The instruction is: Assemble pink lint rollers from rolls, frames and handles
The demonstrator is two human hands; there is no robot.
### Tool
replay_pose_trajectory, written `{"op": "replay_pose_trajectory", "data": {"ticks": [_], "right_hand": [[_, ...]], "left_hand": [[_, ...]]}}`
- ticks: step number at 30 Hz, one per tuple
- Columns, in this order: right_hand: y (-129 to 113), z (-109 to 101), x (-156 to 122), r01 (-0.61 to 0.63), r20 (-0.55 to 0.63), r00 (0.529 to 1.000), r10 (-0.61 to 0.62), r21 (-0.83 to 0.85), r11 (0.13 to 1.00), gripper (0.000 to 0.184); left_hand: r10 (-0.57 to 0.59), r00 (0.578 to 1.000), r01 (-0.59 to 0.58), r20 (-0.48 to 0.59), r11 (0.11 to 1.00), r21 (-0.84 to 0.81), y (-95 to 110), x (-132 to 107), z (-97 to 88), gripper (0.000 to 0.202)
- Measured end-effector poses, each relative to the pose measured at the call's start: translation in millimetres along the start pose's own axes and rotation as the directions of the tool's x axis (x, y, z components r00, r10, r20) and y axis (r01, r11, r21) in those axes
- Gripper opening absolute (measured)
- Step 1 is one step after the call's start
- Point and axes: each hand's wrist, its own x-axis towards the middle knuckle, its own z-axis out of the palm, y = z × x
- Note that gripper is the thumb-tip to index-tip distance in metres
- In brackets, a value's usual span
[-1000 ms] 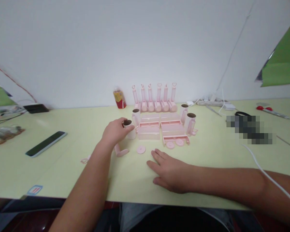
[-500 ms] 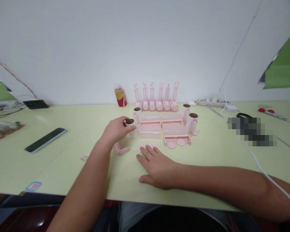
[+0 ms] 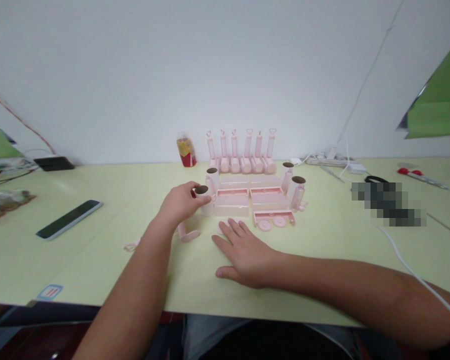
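Note:
My left hand (image 3: 179, 204) is closed around the near-left white paper roll (image 3: 207, 207), an upright roll with a brown cardboard core. My right hand (image 3: 249, 257) lies flat with fingers spread, its fingertips over pale pink discs (image 3: 222, 227) that they partly cover. Beyond it sit pink trays and clear-pink covers (image 3: 232, 207), flanked by more upright rolls (image 3: 297, 189). A slim pink tray (image 3: 273, 216) has two round caps (image 3: 264, 225) before it. Partly behind my left wrist lies an L-shaped pink piece (image 3: 189, 236).
Several assembled pink rollers (image 3: 245, 164) with upright handles line the wall. A red-and-yellow packet (image 3: 186, 151) stands beside them. A phone (image 3: 69, 220) lies at the left. At the right are a power strip (image 3: 324, 159), a white cable (image 3: 401, 252) and a blurred dark object (image 3: 388, 202).
My right hand has shifted slightly, its fingertips moving up over the pink discs. My left hand keeps its hold on the roll. The whole view has shifted a little.

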Motion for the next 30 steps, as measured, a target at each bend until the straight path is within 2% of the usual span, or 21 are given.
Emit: {"op": "replay_pose_trajectory", "data": {"ticks": [5, 9, 16, 20, 22, 25, 26, 28, 30], "right_hand": [[13, -13, 21, -0.060, -0.137, 0.989, 0.048, -0.082, 0.995, 0.077], [26, -17, 31, -0.103, -0.135, 0.987, 0.088, -0.109, 0.989, 0.077], [35, -20, 26, -0.098, -0.154, 0.985, 0.076, -0.142, 0.985, 0.066], [36, -24, 27, -0.066, -0.142, 0.989, 0.047, -0.132, 0.989, 0.066], [34, -26, 24, -0.031, -0.160, 0.987, 0.012, -0.116, 0.993, 0.064], [28, -27, 11, 0.074, -0.200, 0.976, -0.088, -0.073, 0.995, 0.057], [25, -26, 4, 0.115, -0.212, 0.969, -0.123, -0.047, 0.992, 0.054], [21, -24, -10, 0.188, -0.246, 0.953, -0.175, 0.027, 0.982, 0.050], [19, -21, -24, 0.247, -0.294, 0.933, -0.207, 0.108, 0.963, 0.046]], "left_hand": [[0.028, 1.000, -0.028, 0.000, 1.000, 0.001, -1, 0, -0.2, 0.048], [0.012, 1.000, -0.012, 0.014, 1.000, 0.007, -1, 0, -1.6, 0.050], [0.005, 1.000, -0.005, 0.017, 1.000, 0.011, 2, 0, 1.0, 0.049], [-0.022, 0.999, 0.023, 0.046, 1.000, -0.021, 1, -3, -12.0, 0.066], [-0.036, 0.997, 0.040, 0.072, 0.998, -0.045, -8, -8, -25.8, 0.069], [-0.067, 0.998, 0.066, 0.019, 0.997, 0.036, -32, -19, -44.9, 0.044], [-0.082, 0.996, 0.078, 0.041, 0.993, 0.090, -42, -24, -48.2, 0.038], [-0.115, 0.982, 0.090, 0.148, 0.982, 0.165, -60, -37, -48.8, 0.039], [-0.106, 0.955, 0.063, 0.276, 0.985, 0.162, -75, -52, -43.2, 0.047]]}}
